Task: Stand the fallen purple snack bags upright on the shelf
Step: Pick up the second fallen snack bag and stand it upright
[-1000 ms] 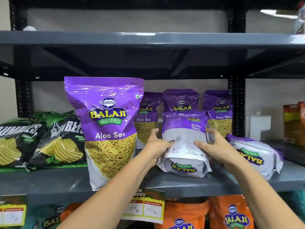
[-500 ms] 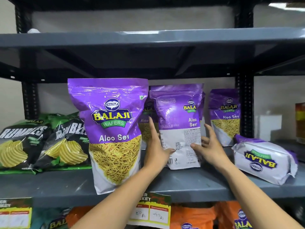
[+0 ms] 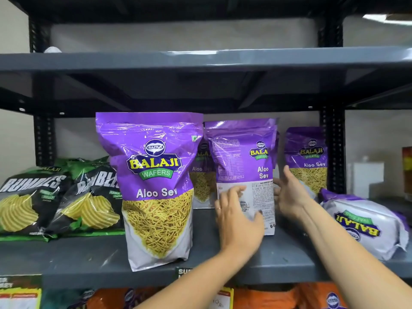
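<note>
A purple Aloo Sev bag (image 3: 243,157) stands upright on the grey shelf (image 3: 89,259), its printed back towards me. My left hand (image 3: 238,219) is spread over its lower front, fingers apart and blurred. My right hand (image 3: 289,197) lies flat against the bag's right edge with the thumb up. Another purple bag (image 3: 365,224) lies fallen on its side at the right end of the shelf. A large purple bag (image 3: 156,186) stands upright at the front left. Two more (image 3: 201,175) (image 3: 310,161) stand at the back.
Black and green chip bags (image 3: 29,197) (image 3: 89,197) lean at the shelf's left end. The upper shelf (image 3: 200,61) hangs close above the bag tops. A black upright post (image 3: 332,152) stands at the right. Orange bags (image 3: 312,295) and price tags (image 3: 20,295) sit below.
The bag that lay folded in both hands has been raised and set upright on the shelf. My left hand has slid from its left edge onto its front with fingers loosened.
</note>
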### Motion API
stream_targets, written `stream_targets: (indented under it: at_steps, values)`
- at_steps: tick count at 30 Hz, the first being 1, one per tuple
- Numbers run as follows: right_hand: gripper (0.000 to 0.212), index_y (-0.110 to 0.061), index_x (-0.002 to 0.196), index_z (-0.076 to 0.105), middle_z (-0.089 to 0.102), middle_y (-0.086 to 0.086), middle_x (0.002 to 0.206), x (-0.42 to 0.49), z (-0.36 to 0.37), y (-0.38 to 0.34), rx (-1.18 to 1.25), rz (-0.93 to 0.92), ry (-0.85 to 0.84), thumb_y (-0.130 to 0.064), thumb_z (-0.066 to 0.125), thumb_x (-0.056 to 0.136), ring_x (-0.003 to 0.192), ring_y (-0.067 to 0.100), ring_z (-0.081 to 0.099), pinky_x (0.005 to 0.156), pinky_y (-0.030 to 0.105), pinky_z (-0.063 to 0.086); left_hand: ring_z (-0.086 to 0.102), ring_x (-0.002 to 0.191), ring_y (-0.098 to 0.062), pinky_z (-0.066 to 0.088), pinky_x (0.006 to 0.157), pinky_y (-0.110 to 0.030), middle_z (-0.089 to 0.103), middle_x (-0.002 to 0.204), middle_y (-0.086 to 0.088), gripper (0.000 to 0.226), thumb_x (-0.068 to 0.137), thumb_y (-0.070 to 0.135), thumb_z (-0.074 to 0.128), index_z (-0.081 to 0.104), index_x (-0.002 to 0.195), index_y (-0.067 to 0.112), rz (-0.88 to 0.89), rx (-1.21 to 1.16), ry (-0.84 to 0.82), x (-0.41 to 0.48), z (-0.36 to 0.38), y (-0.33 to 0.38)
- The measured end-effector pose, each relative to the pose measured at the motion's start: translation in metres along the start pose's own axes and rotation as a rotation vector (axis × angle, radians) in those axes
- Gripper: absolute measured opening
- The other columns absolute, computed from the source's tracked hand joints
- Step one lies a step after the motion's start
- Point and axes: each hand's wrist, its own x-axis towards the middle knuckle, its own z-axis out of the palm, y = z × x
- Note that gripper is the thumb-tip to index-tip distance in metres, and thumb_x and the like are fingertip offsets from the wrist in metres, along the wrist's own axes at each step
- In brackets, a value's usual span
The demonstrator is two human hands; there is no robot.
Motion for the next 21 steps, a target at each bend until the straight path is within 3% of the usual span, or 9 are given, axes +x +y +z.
stream_targets:
  at_steps: [2,5,6,9,10,12,14,16,21]
  values:
    - [0.065,-0.016,0.090,0.065,0.069,0.005,0.060,0.003,0.001,0.001,0.061,0.023,-0.009,-0.069,0.029,0.089,0.064,0.023,0.062,0.064,0.032,0.045,0.037,0.127,-0.021,0.030,0.112,-0.034,0.044,0.128,0.001,0.057,0.070,0.023,0.069,0.045,0.122,0.028,-0.132,-0.087,-0.125,-0.001,0.008,0.001]
    - [0.046,-0.014,0.079,0.062,0.063,0.001,0.048,0.002,0.004,0.002,0.061,0.040,0.059,-0.045,0.034,0.098,0.044,0.015,0.057,0.048,0.023,0.045,0.033,0.131,-0.022,0.030,0.112,-0.035,0.035,0.133,0.001,0.059,0.072,0.025,0.069,0.042,0.124,0.027,-0.232,-0.105,-0.151,0.003,0.013,-0.001]
    - [0.038,-0.013,0.079,0.062,0.062,0.001,0.051,0.004,0.003,0.002,0.020,0.040,0.084,-0.035,0.038,0.098,0.047,0.014,0.056,0.054,0.024,0.046,0.033,0.130,-0.023,0.031,0.111,-0.036,0.034,0.133,0.001,0.059,0.072,0.028,0.070,0.042,0.123,0.027,-0.245,-0.114,-0.138,0.005,0.014,-0.002]
    - [0.023,-0.011,0.101,0.065,0.067,0.010,0.089,0.004,-0.003,0.006,-0.115,0.068,0.087,-0.023,0.047,0.092,0.089,0.026,0.062,0.089,0.036,0.048,0.032,0.129,-0.022,0.032,0.109,-0.034,0.032,0.133,0.000,0.064,0.072,0.042,0.073,0.039,0.123,0.025,-0.305,-0.196,-0.138,0.012,0.014,-0.003]
    - [0.019,-0.013,0.099,0.065,0.066,0.008,0.088,0.001,-0.005,0.006,-0.164,0.082,0.082,-0.024,0.051,0.090,0.089,0.026,0.061,0.084,0.035,0.048,0.032,0.131,-0.021,0.031,0.110,-0.034,0.032,0.134,0.000,0.067,0.072,0.044,0.074,0.037,0.125,0.025,-0.329,-0.249,-0.157,0.016,0.015,-0.003]
    - [0.010,-0.019,0.083,0.063,0.064,0.001,0.069,-0.002,-0.006,0.005,-0.221,0.100,0.048,-0.024,0.056,0.088,0.068,0.018,0.058,0.066,0.029,0.044,0.032,0.134,-0.019,0.029,0.113,-0.034,0.031,0.138,0.000,0.076,0.071,0.048,0.075,0.034,0.130,0.024,-0.364,-0.350,-0.199,0.021,0.016,-0.001]
    - [0.010,-0.021,0.082,0.061,0.060,-0.001,0.061,-0.003,-0.007,0.005,-0.236,0.084,0.022,-0.018,0.055,0.089,0.057,0.014,0.053,0.060,0.027,0.040,0.030,0.138,-0.018,0.027,0.115,-0.035,0.030,0.143,0.000,0.095,0.062,0.061,0.074,0.030,0.138,0.024,-0.381,-0.379,-0.225,0.024,0.019,0.001]
    - [0.016,-0.023,0.098,0.060,0.055,0.002,0.071,-0.004,-0.008,0.005,-0.237,0.064,-0.003,-0.012,0.053,0.089,0.060,0.015,0.048,0.059,0.027,0.038,0.027,0.141,-0.019,0.025,0.117,-0.038,0.030,0.146,0.000,0.112,0.052,0.073,0.069,0.026,0.143,0.024,-0.380,-0.312,-0.230,0.028,0.023,0.003]
    - [0.050,-0.021,0.132,0.049,0.059,0.004,0.088,-0.005,-0.012,0.008,-0.198,0.054,-0.062,-0.014,0.063,0.084,0.072,0.016,0.047,0.063,0.029,0.032,0.032,0.136,-0.021,0.030,0.114,-0.037,0.036,0.134,-0.001,0.094,0.057,0.074,0.069,0.041,0.133,0.026,-0.370,-0.198,-0.168,0.038,0.026,-0.004]
